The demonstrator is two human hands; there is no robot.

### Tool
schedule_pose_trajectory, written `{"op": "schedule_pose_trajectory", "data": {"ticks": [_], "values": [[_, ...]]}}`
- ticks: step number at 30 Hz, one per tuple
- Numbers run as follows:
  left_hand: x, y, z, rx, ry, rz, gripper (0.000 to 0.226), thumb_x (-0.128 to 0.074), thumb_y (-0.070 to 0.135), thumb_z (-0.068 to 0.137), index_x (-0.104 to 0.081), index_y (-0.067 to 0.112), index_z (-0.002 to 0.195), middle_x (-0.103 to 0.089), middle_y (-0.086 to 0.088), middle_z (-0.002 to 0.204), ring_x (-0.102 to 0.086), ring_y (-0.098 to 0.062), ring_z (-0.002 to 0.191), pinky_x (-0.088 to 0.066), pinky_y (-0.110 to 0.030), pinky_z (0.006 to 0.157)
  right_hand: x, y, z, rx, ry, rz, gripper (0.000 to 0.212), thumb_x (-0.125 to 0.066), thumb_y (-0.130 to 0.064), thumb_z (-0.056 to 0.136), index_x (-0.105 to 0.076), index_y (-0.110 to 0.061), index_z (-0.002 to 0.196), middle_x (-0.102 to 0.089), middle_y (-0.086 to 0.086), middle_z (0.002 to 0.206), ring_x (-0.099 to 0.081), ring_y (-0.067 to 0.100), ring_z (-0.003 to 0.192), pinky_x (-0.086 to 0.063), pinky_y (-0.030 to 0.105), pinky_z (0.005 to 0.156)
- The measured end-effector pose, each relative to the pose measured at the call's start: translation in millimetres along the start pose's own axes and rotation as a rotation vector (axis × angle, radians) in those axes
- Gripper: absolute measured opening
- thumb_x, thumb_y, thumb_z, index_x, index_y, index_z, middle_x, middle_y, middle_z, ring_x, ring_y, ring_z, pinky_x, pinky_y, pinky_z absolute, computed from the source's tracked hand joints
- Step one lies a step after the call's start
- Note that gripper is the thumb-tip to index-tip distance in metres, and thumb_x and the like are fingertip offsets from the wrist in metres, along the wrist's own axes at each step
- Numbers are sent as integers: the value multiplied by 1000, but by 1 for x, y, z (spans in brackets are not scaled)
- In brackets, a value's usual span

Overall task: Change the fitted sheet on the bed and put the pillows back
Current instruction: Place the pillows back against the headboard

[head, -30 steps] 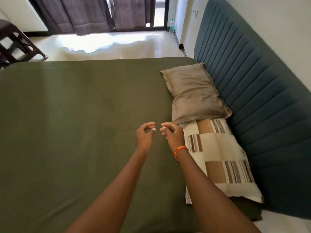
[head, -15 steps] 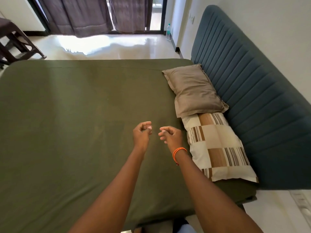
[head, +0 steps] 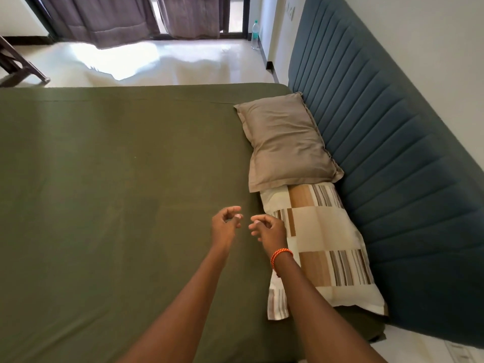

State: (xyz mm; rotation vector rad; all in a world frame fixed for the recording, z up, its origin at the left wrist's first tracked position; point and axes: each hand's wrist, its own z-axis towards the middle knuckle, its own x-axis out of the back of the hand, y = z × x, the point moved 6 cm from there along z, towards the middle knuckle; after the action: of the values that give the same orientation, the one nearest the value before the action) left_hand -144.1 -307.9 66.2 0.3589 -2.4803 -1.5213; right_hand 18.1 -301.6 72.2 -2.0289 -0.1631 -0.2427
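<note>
An olive green fitted sheet (head: 104, 179) lies smooth across the whole mattress. A taupe pillow (head: 285, 142) rests against the headboard, its near end overlapping a cream and brown patchwork pillow (head: 324, 239). Both my arms reach out over the sheet. My left hand (head: 225, 226) and my right hand (head: 269, 231) hover side by side just left of the patchwork pillow. Their fingers are loosely curled and hold nothing. An orange band is on my right wrist.
A blue padded headboard (head: 392, 153) runs along the right side. Beyond the bed lie a glossy pale floor, mauve curtains (head: 110, 17), a plastic bottle (head: 255, 34) by the wall and a dark wooden chair frame (head: 15, 66) at far left.
My hands stay close together with the same loose curl. Only my view has shifted a little over the bed.
</note>
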Motion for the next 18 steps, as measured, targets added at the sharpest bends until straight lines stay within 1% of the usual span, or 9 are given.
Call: {"op": "schedule_pose_trajectory", "data": {"ticks": [4,6,7,10,11,13,14,16,18], "values": [[-85,-22,34,29,-17,53,26,-54,-2,103,-77,7,111,-77,-8,90,-63,3,62,-44,-11,56,58,39,66,-41,-11,-61,20,-61,-4,92,-76,-16,91,-77,2,76,-70,13,64,-51,26,62],[-129,-40,49,46,-31,61,28,-51,-2,104,-77,6,109,-76,-10,88,-62,4,60,-45,-11,56,90,65,98,-69,-4,-110,23,-60,-1,90,-77,-16,89,-76,-1,74,-71,14,66,-56,31,65],[-151,-52,55,64,-33,54,28,-51,-2,104,-78,6,107,-76,-10,88,-64,2,62,-47,-13,57,107,80,114,-82,9,-141,24,-59,-1,90,-77,-16,90,-76,-3,78,-71,13,71,-59,33,70],[-190,-94,65,132,-19,94,24,-56,5,104,-78,14,103,-77,-2,97,-71,-11,87,-52,-18,69,152,126,148,-130,62,-208,23,-60,-3,93,-78,-16,99,-77,0,100,-71,18,95,-58,33,89],[-198,-107,68,147,-9,129,20,-59,7,103,-77,15,106,-76,0,102,-71,-16,98,-52,-18,73,167,139,157,-154,90,-233,21,-62,-4,93,-77,-16,104,-75,2,106,-69,20,101,-56,33,93],[-211,-139,71,173,21,210,18,-65,11,101,-74,12,117,-71,-5,119,-66,-21,114,-51,-20,84,201,170,168,-195,184,-307,23,-64,-7,93,-73,-17,112,-70,5,117,-64,27,112,-53,39,98],[-213,-152,72,191,24,262,26,-68,14,100,-70,9,125,-67,-7,129,-63,-22,120,-49,-25,90,216,183,171,-205,229,-365,25,-64,-8,93,-71,-17,116,-66,7,124,-60,30,118,-51,43,101],[-222,-178,69,260,14,322,56,-75,29,95,-56,10,145,-55,-8,146,-56,-24,131,-48,-34,102,244,205,175,-231,313,-517,37,-65,-10,92,-64,-17,128,-53,11,140,-47,34,132,-45,48,108],[-229,-200,61,305,-25,334,85,-78,51,89,-39,24,159,-45,-5,158,-49,-26,141,-46,-42,111,267,224,173,-260,368,-655,62,-72,-21,88,-48,-19,146,-39,11,155,-35,35,144,-34,55,115]]}}
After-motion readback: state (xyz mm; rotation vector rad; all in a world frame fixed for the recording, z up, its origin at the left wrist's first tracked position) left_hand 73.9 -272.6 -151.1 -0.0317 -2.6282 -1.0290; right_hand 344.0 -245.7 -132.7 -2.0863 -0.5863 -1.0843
